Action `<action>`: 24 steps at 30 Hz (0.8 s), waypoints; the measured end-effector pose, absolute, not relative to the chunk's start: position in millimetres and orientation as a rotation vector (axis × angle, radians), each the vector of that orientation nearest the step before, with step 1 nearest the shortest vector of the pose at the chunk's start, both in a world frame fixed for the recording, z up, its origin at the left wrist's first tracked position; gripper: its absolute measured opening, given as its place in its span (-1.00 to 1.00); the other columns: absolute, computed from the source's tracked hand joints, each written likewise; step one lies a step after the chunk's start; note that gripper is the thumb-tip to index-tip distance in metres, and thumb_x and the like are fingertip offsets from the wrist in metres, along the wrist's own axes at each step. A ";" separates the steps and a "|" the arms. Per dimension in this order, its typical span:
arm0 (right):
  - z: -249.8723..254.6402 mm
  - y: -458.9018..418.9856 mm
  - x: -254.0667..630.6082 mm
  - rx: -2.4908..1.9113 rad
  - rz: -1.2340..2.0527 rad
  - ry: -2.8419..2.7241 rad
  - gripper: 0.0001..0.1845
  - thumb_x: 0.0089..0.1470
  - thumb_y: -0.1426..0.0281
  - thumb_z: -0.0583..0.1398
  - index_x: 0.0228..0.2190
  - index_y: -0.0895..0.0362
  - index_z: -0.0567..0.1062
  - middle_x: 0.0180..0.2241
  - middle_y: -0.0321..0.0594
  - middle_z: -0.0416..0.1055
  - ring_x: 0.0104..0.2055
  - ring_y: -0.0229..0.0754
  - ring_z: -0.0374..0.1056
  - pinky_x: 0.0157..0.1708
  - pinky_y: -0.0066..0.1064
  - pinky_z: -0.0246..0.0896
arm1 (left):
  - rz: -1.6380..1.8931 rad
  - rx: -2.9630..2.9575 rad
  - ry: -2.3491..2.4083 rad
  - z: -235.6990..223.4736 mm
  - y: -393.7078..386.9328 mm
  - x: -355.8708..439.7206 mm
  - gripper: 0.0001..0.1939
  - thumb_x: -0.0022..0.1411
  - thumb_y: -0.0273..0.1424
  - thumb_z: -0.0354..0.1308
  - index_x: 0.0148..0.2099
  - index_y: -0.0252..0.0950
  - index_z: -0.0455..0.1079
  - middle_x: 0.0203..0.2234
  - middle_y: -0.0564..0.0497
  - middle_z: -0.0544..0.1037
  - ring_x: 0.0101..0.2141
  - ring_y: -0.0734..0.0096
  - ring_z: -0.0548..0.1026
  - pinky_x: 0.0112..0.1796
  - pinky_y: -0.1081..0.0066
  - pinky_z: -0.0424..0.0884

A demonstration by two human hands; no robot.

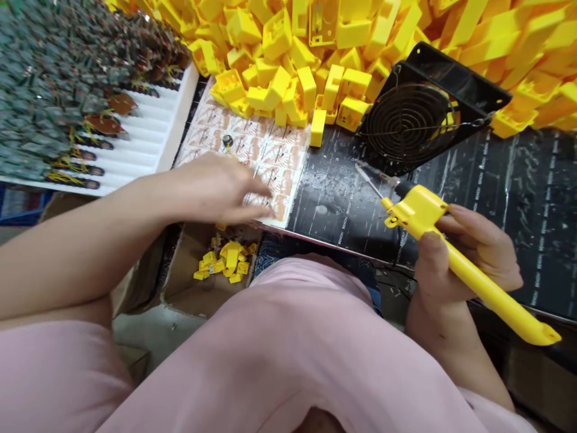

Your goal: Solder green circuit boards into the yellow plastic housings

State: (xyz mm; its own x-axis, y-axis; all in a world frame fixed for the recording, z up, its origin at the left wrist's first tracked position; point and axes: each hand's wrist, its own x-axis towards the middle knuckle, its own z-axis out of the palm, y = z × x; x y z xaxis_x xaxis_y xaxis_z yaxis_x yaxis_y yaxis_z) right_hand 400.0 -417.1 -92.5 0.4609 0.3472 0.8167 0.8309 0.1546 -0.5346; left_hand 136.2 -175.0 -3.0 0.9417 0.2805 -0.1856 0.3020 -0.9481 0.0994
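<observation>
My right hand (464, 255) is closed around a yellow-handled soldering iron (455, 246) whose metal tip (367, 179) points left over the black mat (518, 198). My left hand (220, 189) reaches across a panel of small copper circuit boards (252, 144) lying on the bench, with fingers bent and pressing near the panel's front edge. The fingertips are blurred, so I cannot make out whether they pinch anything. A small round dark part (228, 141) sits on the panel just beyond that hand.
A big heap of yellow plastic housings (315, 54) fills the back of the bench. A black fan with a wire guard (415, 120) leans at right. A white tray (148, 129) of wired boards stands at left. A cardboard box (198, 282) below holds yellow scraps.
</observation>
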 end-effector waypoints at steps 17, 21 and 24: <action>-80.0 -410.0 392.0 -1.497 -0.198 -1.651 -0.49 0.29 0.42 0.30 0.23 -0.03 0.44 -0.30 -0.35 0.67 -0.44 -0.25 0.58 -0.32 -0.48 0.51 | -0.239 2.778 0.623 -45.2 -220.7 192.6 -0.45 0.45 -0.02 0.04 0.27 -0.29 0.32 -0.43 -0.01 0.65 -0.35 0.18 0.65 -0.38 0.37 0.34; -81.6 -387.0 388.0 -1.529 -0.193 -1.712 -0.68 0.26 0.52 0.29 0.01 -0.02 0.55 -0.31 -0.38 0.65 -0.40 -0.26 0.58 -0.32 -0.49 0.45 | 0.136 2.878 0.860 -33.9 -188.1 188.4 -0.44 0.47 0.03 -0.06 0.28 -0.20 0.35 -0.30 -0.06 0.66 -0.23 0.14 0.62 -0.26 0.24 0.38; -91.6 -374.2 372.8 -1.582 -0.156 -1.691 -0.63 0.21 0.24 0.39 0.01 0.03 0.52 -0.23 -0.21 0.64 -0.25 -0.11 0.59 -0.22 -0.36 0.47 | 0.446 2.912 0.999 -35.3 -129.4 205.6 -0.37 0.42 0.03 -0.05 0.36 -0.17 0.31 0.12 -0.15 0.55 0.22 -0.06 0.35 0.10 -0.10 0.30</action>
